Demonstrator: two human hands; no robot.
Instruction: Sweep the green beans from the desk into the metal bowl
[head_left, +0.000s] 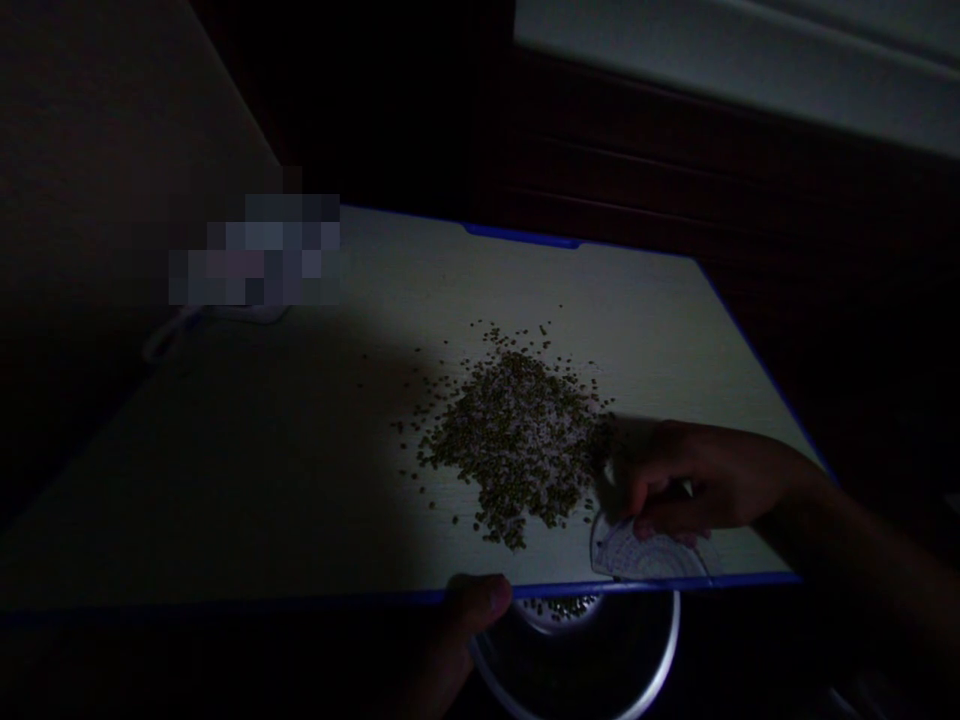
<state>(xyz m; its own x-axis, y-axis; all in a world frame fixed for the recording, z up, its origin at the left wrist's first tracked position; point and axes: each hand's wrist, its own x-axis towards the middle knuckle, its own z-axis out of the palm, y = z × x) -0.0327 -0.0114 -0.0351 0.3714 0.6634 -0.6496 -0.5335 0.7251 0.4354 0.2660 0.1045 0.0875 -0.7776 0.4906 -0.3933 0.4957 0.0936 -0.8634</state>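
A spread heap of small greenish-brown beans point(517, 430), with paler bits mixed in, lies on the light tabletop point(637, 320). At the heap's right side, my right hand point(697, 480) is closed, its curled fingers on the upper edge of a clear, half-round protractor point(649, 555). The protractor rests near the table's front edge; the fingertips are partly hidden. My left hand point(469, 630) is at that front edge with its thumb over the blue rim and its other fingers out of sight below. Just under the edge, beside the left hand, is a round metal bowl point(673, 650) holding some beans.
At the back left of the table is a blurred-out object point(262, 260) with a pale strap or cord point(169, 335). Scattered single beans surround the heap. A blue piece point(525, 236) sits on the far rim. Dark furniture point(615, 150) stands beyond, and the scene is dim.
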